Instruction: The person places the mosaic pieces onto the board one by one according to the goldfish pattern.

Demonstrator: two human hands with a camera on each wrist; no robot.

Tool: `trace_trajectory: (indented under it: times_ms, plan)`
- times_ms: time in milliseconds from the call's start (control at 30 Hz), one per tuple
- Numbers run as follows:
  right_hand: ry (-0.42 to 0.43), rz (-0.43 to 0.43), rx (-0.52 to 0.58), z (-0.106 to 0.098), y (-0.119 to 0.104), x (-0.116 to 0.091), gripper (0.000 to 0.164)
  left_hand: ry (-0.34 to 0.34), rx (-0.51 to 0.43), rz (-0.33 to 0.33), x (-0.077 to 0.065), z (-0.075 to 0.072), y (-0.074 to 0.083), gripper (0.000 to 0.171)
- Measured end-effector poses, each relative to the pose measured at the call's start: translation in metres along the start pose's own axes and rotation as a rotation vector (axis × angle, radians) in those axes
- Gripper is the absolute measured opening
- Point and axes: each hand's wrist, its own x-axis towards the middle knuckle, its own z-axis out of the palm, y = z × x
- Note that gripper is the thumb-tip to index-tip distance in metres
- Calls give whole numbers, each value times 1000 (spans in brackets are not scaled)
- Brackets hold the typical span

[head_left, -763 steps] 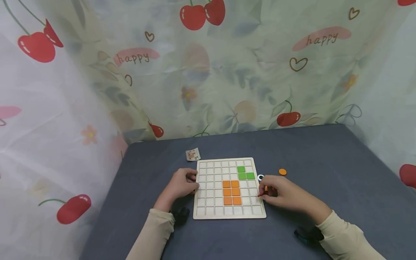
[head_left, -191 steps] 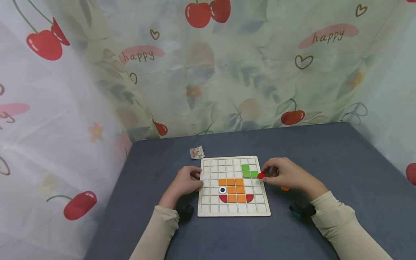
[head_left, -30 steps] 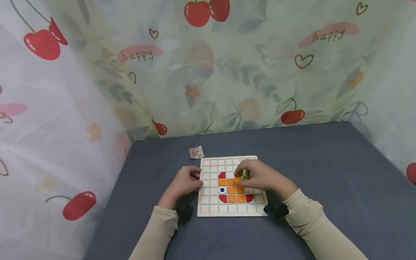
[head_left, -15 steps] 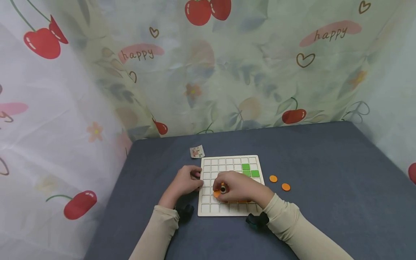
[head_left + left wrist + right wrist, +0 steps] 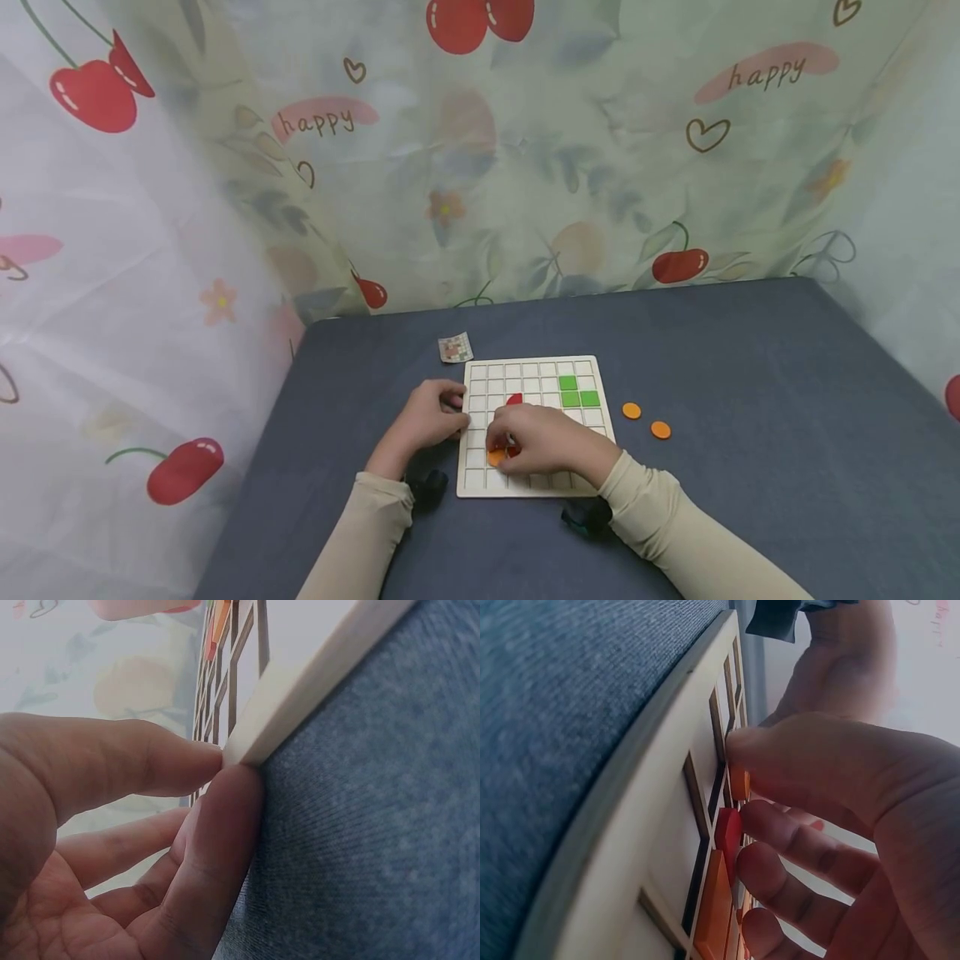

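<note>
A pale wooden grid board [image 5: 476, 482] lies flat on the table. My left hand [image 5: 430, 412] pinches its left edge between thumb and finger, close up in the left wrist view. With bent fingers my right hand [image 5: 547, 437] pinches an orange disc [image 5: 496, 457] low over the board's left part. The right wrist view shows the disc [image 5: 739, 782] under the thumb, beside a red quarter-round piece [image 5: 728, 829] and an orange square [image 5: 715, 900]. Another red piece [image 5: 513, 399] peeks out above the hand, which hides the other pieces. Green squares [image 5: 570, 399] sit at upper right.
Two loose orange discs [image 5: 632, 411] lie on the dark table [image 5: 750, 375] right of the board. A small patterned card [image 5: 455, 347] lies behind the board's left corner. Cherry-print cloth [image 5: 517, 208] hangs around the table.
Over the earlier frames, red pieces, an eye disc and another orange square came onto the board. In the last second my right hand carried the orange disc leftward and nearer. The left hand stayed put.
</note>
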Motion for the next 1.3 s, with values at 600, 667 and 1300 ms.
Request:
trace_trajectory:
  times_ms: [600, 667, 1300]
  plan:
    - [-6, -1, 3, 1, 1, 2, 12, -4, 6, 5, -2, -1, 2, 51]
    - [-5, 0, 3, 2, 1, 2, 12, -2, 1, 1, -1, -1, 2, 50]
    - [12, -22, -28, 3, 3, 2, 5, 3, -2, 10, 0, 0, -1, 51]
